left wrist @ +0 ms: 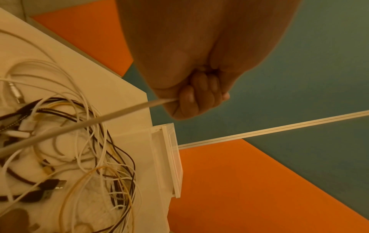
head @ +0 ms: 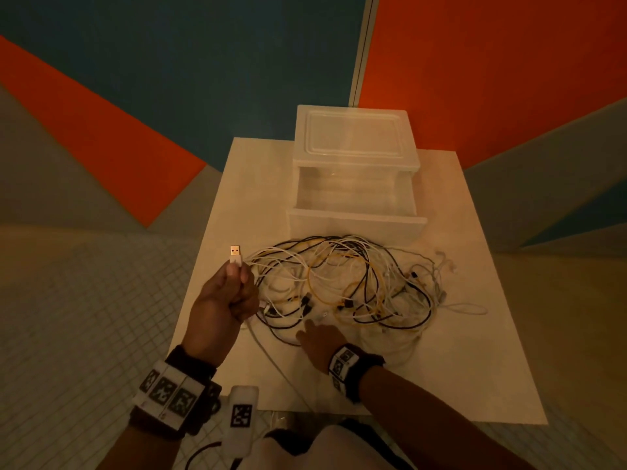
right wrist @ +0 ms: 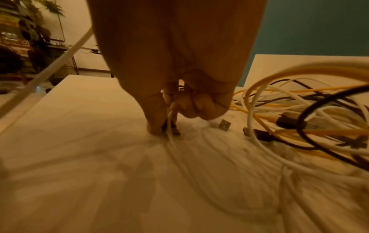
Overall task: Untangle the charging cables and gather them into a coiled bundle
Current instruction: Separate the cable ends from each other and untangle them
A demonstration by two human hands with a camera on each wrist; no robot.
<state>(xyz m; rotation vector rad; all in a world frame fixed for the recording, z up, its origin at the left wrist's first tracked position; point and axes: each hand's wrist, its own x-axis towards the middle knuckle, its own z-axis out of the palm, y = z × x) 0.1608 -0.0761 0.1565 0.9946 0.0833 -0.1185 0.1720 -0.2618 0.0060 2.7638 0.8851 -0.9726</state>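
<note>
A tangle of white, black and yellow charging cables [head: 349,286] lies spread over the middle of a white table [head: 458,361]. My left hand [head: 225,293] is raised over the table's left edge and grips a thick white cable [left wrist: 79,126] in its fist. That cable's USB plug [head: 235,255] sticks up above the thumb. My right hand [head: 319,337] reaches down at the tangle's near edge. Its thumb and forefinger [right wrist: 155,126] pinch a thin white cable [right wrist: 169,121] right at the tabletop, the other fingers curled. Loose plugs [right wrist: 224,125] lie beside it.
A translucent plastic drawer unit [head: 353,134] stands at the back of the table, its drawer [head: 356,222] pulled out toward the tangle and holding nothing visible. Tiled floor surrounds the table. Orange and teal wall panels rise behind it.
</note>
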